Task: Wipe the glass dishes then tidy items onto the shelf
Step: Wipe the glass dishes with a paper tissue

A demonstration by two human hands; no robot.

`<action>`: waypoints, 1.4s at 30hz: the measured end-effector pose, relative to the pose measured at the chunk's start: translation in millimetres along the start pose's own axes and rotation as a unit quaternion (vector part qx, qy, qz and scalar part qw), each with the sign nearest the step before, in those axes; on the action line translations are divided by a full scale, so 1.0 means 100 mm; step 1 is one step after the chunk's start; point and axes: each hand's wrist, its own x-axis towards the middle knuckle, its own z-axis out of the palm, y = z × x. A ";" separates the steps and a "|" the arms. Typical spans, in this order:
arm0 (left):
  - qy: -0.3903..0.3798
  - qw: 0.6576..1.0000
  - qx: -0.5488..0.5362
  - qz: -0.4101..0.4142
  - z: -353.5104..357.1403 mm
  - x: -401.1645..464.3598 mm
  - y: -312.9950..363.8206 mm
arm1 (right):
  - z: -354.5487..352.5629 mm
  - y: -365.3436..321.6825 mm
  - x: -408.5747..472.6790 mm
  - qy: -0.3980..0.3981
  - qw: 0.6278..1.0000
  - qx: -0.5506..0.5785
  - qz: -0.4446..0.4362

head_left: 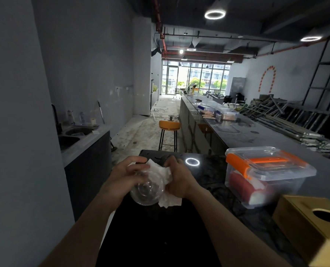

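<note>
The left hand (127, 176) grips a clear glass dish (146, 191). The right hand (176, 179) presses a white paper towel (165, 182) against it.

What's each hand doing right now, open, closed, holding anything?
Left hand: closed on the clear glass dish, held above the dark counter.
Right hand: closed on a white paper towel, pressed against the dish.

Single head-worn wide-angle view, facing forward and slightly downward along the dark glossy stone surface (208, 176). Near end of that surface lies close beneath the lens; beyond its far end, the room recedes to distant windows.
</note>
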 end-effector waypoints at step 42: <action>0.088 0.984 0.110 0.106 0.34 -1.56 0.59 | -0.70 -0.56 -1.49 -0.069 0.982 0.135 -0.116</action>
